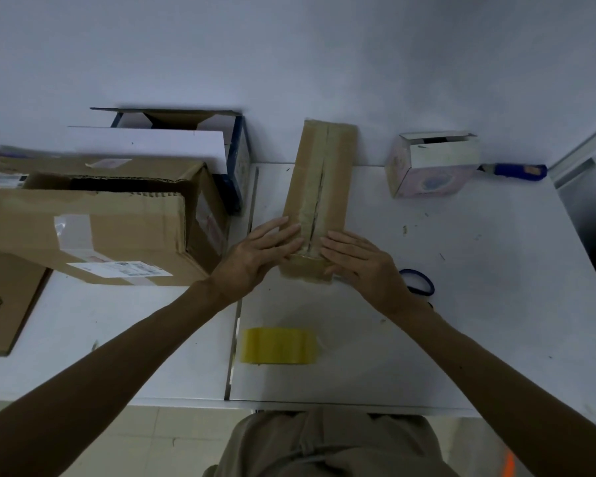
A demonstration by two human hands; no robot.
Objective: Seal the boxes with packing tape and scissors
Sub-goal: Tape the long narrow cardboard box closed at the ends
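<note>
Both hands, left hand (255,256) and right hand (362,263), are pressing flat, fingers straight, on the long brown taped cardboard box (327,173), while the white label (119,269) on the large brown carton (83,228) is showing only blurred, unreadable print.

tape roll (278,346) lies before narrow box (319,187), scissors (418,282) right.

- The narrow box (338,173) is matt brown cardboard, with a shiny strip of clear tape along its top seam.
- The tape roll (277,346) is yellowish, translucent, glossy film.
- The large carton (93,228) is matt corrugated cardboard with a fluted edge, a glossy tape patch and a white paper label.
- The small box (427,166) is thin printed card.
- The worktop (479,321) is white, smooth and matt.
- The scissors (424,290) have blue plastic-looking handle loops.
</note>
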